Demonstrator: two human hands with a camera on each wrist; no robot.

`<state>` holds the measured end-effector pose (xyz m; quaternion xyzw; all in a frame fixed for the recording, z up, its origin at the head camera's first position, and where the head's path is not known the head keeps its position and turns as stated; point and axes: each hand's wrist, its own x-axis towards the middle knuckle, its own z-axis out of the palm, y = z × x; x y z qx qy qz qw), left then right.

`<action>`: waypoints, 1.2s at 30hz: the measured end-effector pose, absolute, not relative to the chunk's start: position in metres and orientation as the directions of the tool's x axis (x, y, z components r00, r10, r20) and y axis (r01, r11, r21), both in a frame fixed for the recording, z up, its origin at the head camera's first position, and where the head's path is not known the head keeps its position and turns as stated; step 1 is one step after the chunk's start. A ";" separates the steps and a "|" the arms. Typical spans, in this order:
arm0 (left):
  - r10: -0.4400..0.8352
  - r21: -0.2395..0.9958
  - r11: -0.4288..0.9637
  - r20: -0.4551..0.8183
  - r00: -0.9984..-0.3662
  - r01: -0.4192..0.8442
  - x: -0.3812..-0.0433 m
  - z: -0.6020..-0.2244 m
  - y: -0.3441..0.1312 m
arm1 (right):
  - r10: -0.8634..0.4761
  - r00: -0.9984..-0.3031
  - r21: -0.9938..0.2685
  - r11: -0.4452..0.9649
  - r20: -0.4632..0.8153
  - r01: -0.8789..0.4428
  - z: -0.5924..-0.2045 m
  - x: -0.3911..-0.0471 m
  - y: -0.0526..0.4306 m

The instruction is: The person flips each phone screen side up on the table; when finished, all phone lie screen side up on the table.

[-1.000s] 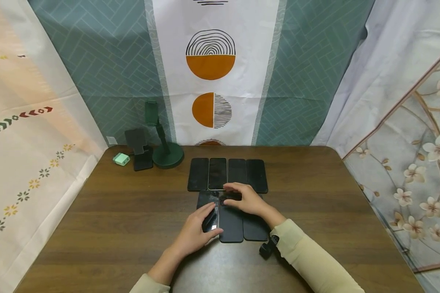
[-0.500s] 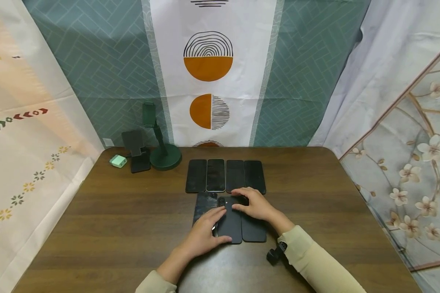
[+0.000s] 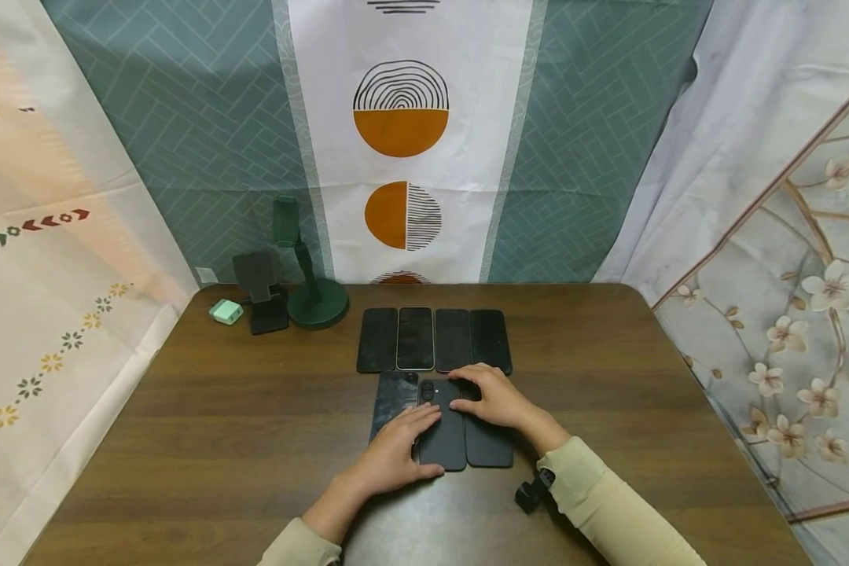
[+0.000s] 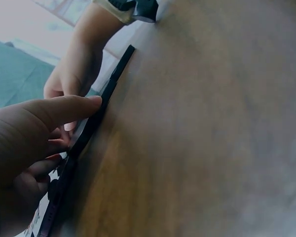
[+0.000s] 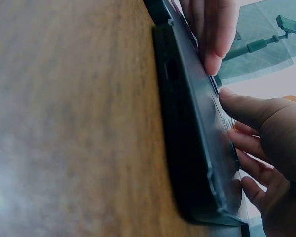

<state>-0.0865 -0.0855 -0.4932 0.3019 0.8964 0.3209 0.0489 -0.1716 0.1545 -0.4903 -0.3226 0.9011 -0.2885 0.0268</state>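
Note:
Three dark phones lie side by side in a front row on the wooden table. The middle one is a matte black phone (image 3: pixel 444 444), back up, with its camera bump at the far left corner. My left hand (image 3: pixel 392 450) rests over its left edge, fingertips on its back and thumb at its near end. My right hand (image 3: pixel 495 397) lies across the far part of the right phone (image 3: pixel 488 444), its thumb tip at the middle phone's right side. Partly under my left hand is the glossy left phone (image 3: pixel 394 397), slightly slanted. Both hands' fingers are loosely bent.
Behind the front row, several phones (image 3: pixel 415 338) lie in a second row. At the back left stand a green phone stand (image 3: pixel 318 305), a black phone stand (image 3: pixel 269 310) and a mint-green charger (image 3: pixel 226 311). A patterned cloth (image 3: pixel 566 157) hangs behind the table.
My left hand has moved right, from the left phone onto the middle one. My right hand has shifted slightly right and nearer, uncovering the middle phone's camera. The left phone now slants slightly.

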 end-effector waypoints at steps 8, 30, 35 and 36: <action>0.601 0.604 0.601 0.091 -0.794 0.524 -0.090 -0.493 -0.086 | -0.597 -0.792 -0.519 0.639 0.130 -0.568 -0.490 -0.171 0.157; 0.531 0.622 0.626 0.102 -0.841 0.471 -0.086 -0.501 -0.078 | -0.554 -0.816 -0.525 0.651 0.166 -0.548 -0.494 -0.173 0.158; 0.542 0.623 0.615 0.112 -0.833 0.483 -0.088 -0.500 -0.080 | -0.537 -0.829 -0.560 0.645 0.153 -0.520 -0.494 -0.173 0.156; 0.544 0.622 0.612 0.116 -0.831 0.487 -0.089 -0.500 -0.080 | -0.533 -0.832 -0.562 0.647 0.150 -0.516 -0.494 -0.173 0.156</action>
